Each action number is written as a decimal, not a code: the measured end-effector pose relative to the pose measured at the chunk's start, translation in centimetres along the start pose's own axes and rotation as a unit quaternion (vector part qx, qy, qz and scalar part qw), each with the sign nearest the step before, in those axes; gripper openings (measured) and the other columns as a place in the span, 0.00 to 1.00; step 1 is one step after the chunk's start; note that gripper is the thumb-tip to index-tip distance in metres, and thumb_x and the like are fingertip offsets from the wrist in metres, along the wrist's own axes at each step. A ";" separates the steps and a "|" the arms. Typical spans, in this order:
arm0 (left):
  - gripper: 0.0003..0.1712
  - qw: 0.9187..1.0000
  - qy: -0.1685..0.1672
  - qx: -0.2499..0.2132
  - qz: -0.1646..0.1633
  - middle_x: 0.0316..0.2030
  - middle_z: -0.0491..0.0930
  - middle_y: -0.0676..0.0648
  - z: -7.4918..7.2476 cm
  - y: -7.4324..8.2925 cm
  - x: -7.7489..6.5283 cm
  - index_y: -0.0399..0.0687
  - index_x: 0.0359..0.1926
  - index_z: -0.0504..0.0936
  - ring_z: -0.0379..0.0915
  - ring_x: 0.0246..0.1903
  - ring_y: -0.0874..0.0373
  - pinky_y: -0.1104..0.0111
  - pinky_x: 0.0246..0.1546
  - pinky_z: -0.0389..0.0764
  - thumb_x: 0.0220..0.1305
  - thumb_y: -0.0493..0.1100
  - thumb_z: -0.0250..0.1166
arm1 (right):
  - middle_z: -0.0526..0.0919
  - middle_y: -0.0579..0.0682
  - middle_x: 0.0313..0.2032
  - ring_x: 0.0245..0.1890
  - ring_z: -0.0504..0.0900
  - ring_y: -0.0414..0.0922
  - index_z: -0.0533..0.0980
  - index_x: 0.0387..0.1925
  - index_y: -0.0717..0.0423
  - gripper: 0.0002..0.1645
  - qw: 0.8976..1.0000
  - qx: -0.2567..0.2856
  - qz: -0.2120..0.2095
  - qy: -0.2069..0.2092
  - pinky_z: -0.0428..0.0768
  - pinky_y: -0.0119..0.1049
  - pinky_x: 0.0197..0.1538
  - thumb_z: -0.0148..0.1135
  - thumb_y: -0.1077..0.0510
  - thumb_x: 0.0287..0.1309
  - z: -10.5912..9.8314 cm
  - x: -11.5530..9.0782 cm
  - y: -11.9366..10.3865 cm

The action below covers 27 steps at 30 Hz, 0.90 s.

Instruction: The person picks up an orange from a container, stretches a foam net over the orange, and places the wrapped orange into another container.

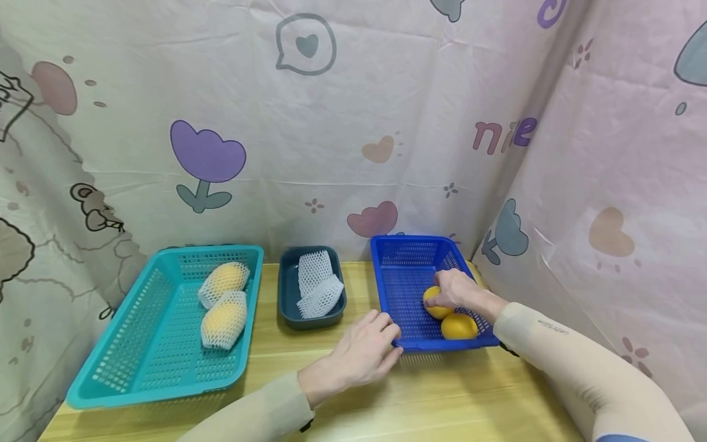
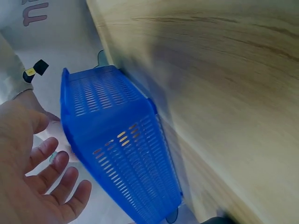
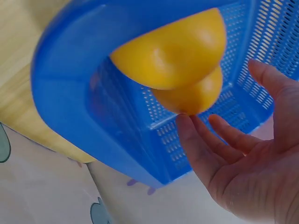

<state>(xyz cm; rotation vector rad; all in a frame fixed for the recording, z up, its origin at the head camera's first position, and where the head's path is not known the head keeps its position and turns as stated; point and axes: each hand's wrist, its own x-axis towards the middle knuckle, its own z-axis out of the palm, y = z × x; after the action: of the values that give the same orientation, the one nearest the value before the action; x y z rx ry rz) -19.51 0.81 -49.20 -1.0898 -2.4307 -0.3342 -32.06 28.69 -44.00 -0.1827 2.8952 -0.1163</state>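
Note:
Two smooth yellow fruits lie in the blue basket [image 1: 411, 345]: a front one [image 1: 459, 326] by the near wall and a rear one [image 1: 438, 305] behind it. My right hand [image 1: 457, 290] reaches into the basket at the rear fruit. In the right wrist view its fingertips [image 3: 184, 122] meet that fruit's edge, while the thumb stands away from it. By the basket's near left corner is my left hand [image 1: 359, 350], holding nothing. The left wrist view shows its fingers [image 2: 60, 163] spread and loosely bent beside the basket wall [image 2: 107, 116].
To the left, a teal basket [image 1: 157, 399] holds two yellow fruits [image 1: 225, 322] in white foam nets. Between the baskets stands a small dark tray [image 1: 288, 288] with loose foam nets [image 1: 320, 294]. All stand on a wooden table [image 1: 431, 405] before a printed curtain [image 1: 309, 141].

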 end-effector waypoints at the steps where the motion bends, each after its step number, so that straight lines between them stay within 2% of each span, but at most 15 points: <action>1: 0.12 1.000 0.002 0.004 0.004 0.43 0.83 0.57 0.2 0.0 0.0 0.59 0.47 0.86 0.74 0.42 0.60 0.71 0.42 0.79 0.75 0.59 0.72 | 0.90 0.60 0.51 0.43 0.83 0.52 0.80 0.65 0.65 0.45 1.000 -0.005 0.001 -0.001 0.91 0.52 0.54 0.82 0.37 0.61 0.2 0.2 0.1; 4: 0.12 1.000 0.013 0.016 0.021 0.42 0.82 0.57 0.8 0.0 0.2 0.60 0.46 0.86 0.74 0.42 0.61 0.72 0.40 0.78 0.75 0.59 0.72 | 0.88 0.59 0.48 0.43 0.83 0.52 0.79 0.65 0.65 0.46 1.000 -0.016 0.016 -0.007 0.90 0.53 0.56 0.82 0.36 0.61 0.8 0.7 0.5; 9: 0.12 0.999 0.029 0.017 0.034 0.41 0.81 0.57 1.7 0.1 0.3 0.59 0.44 0.86 0.72 0.41 0.60 0.73 0.38 0.77 0.73 0.58 0.74 | 0.88 0.61 0.50 0.44 0.83 0.53 0.77 0.68 0.67 0.49 0.999 -0.021 0.034 -0.015 0.89 0.58 0.62 0.83 0.36 0.61 1.4 1.1 1.0; 12: 0.11 0.999 0.031 0.008 0.029 0.41 0.80 0.57 1.9 0.0 0.3 0.59 0.44 0.86 0.71 0.41 0.60 0.73 0.38 0.76 0.73 0.57 0.74 | 0.87 0.59 0.48 0.43 0.83 0.53 0.77 0.67 0.67 0.49 0.999 -0.014 0.037 -0.017 0.90 0.55 0.59 0.83 0.36 0.61 1.7 1.2 1.1; 16: 0.11 0.999 0.029 0.002 0.022 0.41 0.81 0.56 1.9 -0.1 0.4 0.59 0.44 0.86 0.71 0.42 0.60 0.73 0.39 0.76 0.73 0.57 0.75 | 0.84 0.57 0.43 0.40 0.82 0.52 0.77 0.65 0.67 0.47 0.999 -0.003 0.038 -0.026 0.88 0.47 0.47 0.82 0.37 0.60 2.0 1.5 1.1; 19: 0.11 0.999 0.026 0.000 0.019 0.41 0.80 0.56 1.8 -0.2 0.5 0.59 0.44 0.86 0.71 0.42 0.60 0.73 0.39 0.77 0.72 0.57 0.75 | 0.83 0.57 0.43 0.40 0.82 0.52 0.76 0.65 0.66 0.47 0.998 0.002 0.042 -0.038 0.87 0.45 0.46 0.83 0.37 0.59 2.3 1.8 1.1; 22: 0.11 1.000 0.019 -0.012 0.013 0.42 0.80 0.56 1.8 -0.2 0.5 0.59 0.44 0.86 0.71 0.43 0.60 0.73 0.39 0.77 0.72 0.56 0.75 | 0.84 0.59 0.45 0.42 0.83 0.53 0.73 0.70 0.67 0.53 0.997 0.009 0.045 -0.057 0.89 0.49 0.52 0.83 0.37 0.59 2.7 2.0 1.2; 27: 0.10 0.999 0.000 -0.033 0.001 0.44 0.81 0.55 1.6 -0.2 0.6 0.59 0.45 0.87 0.71 0.45 0.60 0.73 0.42 0.78 0.73 0.56 0.75 | 0.84 0.62 0.52 0.47 0.83 0.55 0.60 0.84 0.66 0.67 0.994 0.027 0.052 -0.095 0.88 0.59 0.63 0.82 0.34 0.60 3.4 2.3 1.1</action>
<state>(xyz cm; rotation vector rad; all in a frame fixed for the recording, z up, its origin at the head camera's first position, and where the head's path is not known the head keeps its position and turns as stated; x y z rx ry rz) -20.52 1.66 -50.33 -1.1208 -2.4330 -0.4175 -33.58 29.24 -47.90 -0.0305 2.7014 -0.1487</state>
